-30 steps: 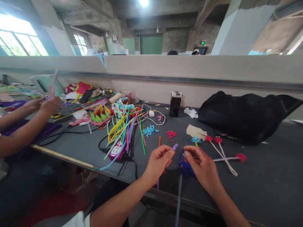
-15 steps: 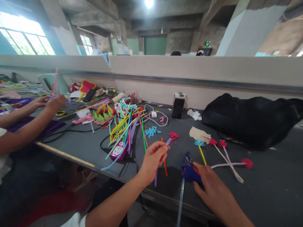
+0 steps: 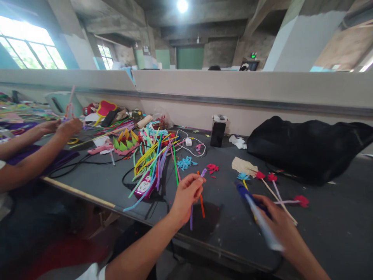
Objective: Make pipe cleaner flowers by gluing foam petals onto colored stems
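Note:
My left hand (image 3: 185, 198) pinches a purple pipe cleaner (image 3: 203, 172), its curled tip above my fingers and its stem hanging below. My right hand (image 3: 278, 223) is closed round a blue glue gun (image 3: 242, 191), blurred by motion, with a pale glue stick (image 3: 266, 229) trailing from it. An orange pipe cleaner (image 3: 202, 206) lies beside my left hand. Beyond are small piles of red pieces (image 3: 213, 168) and blue pieces (image 3: 186, 163). Near my right hand lie a blue flower (image 3: 243, 176) on a yellow stem and several red flowers (image 3: 302, 201) on pale stems.
A bundle of coloured pipe cleaners (image 3: 151, 155) lies over a purple power strip (image 3: 143, 187). At the back stand a phone (image 3: 218, 134) and a black bag (image 3: 303, 151). On the left, a co-worker's hands (image 3: 68, 127) are near a pink glue gun (image 3: 100, 148).
My right hand has lifted the glue gun off the table and swung it to the right, turning it. My left hand keeps the purple pipe cleaner almost in place.

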Demonstrator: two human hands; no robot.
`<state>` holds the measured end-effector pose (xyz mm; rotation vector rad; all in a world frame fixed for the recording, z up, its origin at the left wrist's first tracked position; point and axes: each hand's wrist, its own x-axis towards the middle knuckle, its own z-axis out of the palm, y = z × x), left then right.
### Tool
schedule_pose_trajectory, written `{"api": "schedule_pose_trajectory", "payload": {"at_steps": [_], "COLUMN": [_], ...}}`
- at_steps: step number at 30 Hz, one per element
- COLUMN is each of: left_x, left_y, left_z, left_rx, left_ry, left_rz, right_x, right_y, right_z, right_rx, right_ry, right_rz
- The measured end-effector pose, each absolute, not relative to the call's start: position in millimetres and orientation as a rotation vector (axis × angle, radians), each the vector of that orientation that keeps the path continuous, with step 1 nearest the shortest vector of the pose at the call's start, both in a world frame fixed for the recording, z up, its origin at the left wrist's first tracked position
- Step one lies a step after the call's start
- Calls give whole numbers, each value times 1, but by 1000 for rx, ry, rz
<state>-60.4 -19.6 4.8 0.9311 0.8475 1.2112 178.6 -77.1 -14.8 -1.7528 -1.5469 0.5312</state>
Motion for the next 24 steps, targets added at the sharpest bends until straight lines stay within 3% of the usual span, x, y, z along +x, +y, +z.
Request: {"api": "schedule_pose_trajectory", "payload": {"at_steps": [9, 18, 24], "left_x": [-55, -51, -52], "left_y": [-22, -22, -23], "left_z": [4, 5, 7], "left_rx": [919, 875, 872], "left_ry": [862, 869, 872], "left_rz": [1176, 1129, 1133], "right_x": [151, 144, 142], "right_y": [-90, -95, -94], "right_z": [4, -1, 4], "right_rx": [-1271, -1187, -1266], "right_ry": [-819, -988, -1226], "right_rz": [1175, 1201, 1030]}}
